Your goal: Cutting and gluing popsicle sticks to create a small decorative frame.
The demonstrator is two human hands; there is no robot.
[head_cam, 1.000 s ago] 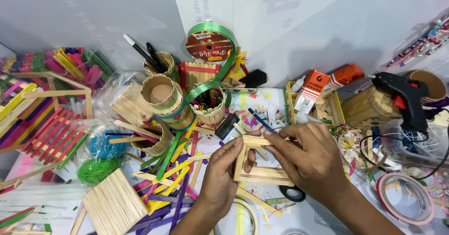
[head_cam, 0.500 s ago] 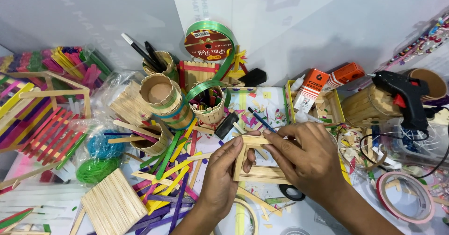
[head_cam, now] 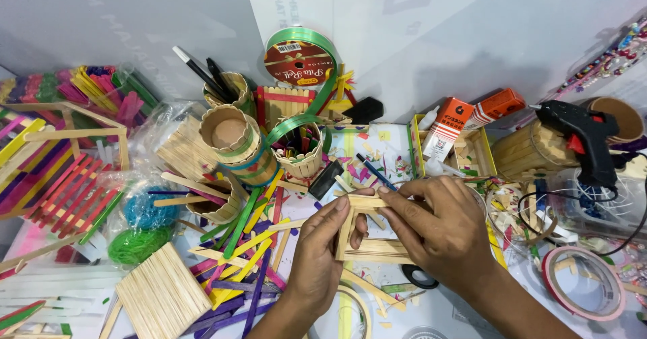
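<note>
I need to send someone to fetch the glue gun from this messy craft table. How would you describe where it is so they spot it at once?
Look to the far right of the table, beyond the two hands, past the orange and white box. The glue gun sits there above the tape rolls. It is the only black pistol-shaped tool, with a red trigger and a black cord trailing down.

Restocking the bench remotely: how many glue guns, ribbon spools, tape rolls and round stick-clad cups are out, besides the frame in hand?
Glue gun: 1
Green ribbon spool: 1
Tape roll: 1
Round stick-clad cups: 3
Stick frame in both hands: 1
Total: 7
</note>
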